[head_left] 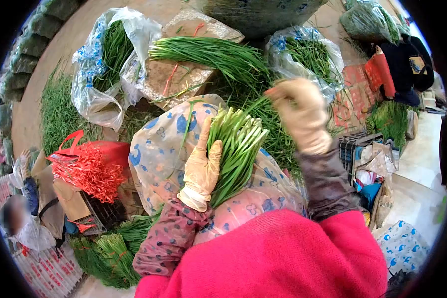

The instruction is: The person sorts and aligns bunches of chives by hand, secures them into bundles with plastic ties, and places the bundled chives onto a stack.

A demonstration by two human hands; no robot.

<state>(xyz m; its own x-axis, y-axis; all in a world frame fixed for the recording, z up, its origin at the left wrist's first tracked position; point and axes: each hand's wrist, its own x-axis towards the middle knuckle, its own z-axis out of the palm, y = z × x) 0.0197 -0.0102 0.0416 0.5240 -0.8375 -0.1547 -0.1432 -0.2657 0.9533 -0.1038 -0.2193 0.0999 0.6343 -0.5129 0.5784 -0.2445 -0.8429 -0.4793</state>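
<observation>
My left hand [203, 166], in a pale glove, is closed around a bunch of garlic chives [238, 149] above my lap. The pale cut ends of the bunch point up and away from me, and its green blades run down towards my body. To the right of the bunch, my gloved right hand [303, 111] is raised and smeared by motion, so its fingers cannot be made out. A few green blades show close to its fingertips. Under the bunch, a plastic apron with blue prints [159, 144] covers my lap.
Ahead, more chives [213, 54] lie across a low board [174, 82] with a red tie. Plastic bags of greens [97, 64] stand around it. A red bag of red ties [89, 169] is at left, a black crate [350, 154] at right. Other people sit on both sides.
</observation>
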